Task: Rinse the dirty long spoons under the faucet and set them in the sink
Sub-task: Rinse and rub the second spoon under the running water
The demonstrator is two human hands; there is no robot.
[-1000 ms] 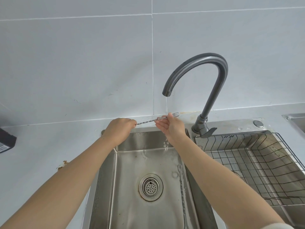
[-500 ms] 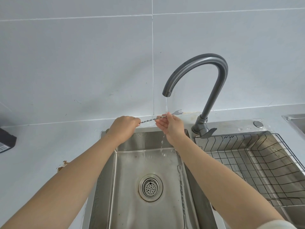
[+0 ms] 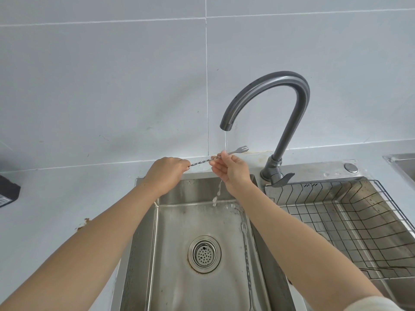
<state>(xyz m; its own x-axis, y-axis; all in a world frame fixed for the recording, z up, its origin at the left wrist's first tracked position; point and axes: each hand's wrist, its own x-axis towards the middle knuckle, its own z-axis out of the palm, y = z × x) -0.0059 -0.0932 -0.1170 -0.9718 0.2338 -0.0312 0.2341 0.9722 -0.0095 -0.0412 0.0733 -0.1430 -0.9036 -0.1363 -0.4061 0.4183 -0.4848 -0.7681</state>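
While water runs from faucet, left hand and right hand pinch spoon at frame centre; second spoon already in sink, rinse unfinished.

Twisted long spoon held level at frame centre by left hand and right hand, under faucet stream, above sink. Second spoon lying inside, lower centre.

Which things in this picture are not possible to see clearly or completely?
Head view:
- Held spoon: bowl end hidden inside left hand.
- Second spoon in sink: lower end cut off by bottom edge.
- Dark object: cut off by left edge.
- Residue on spoons: too small.
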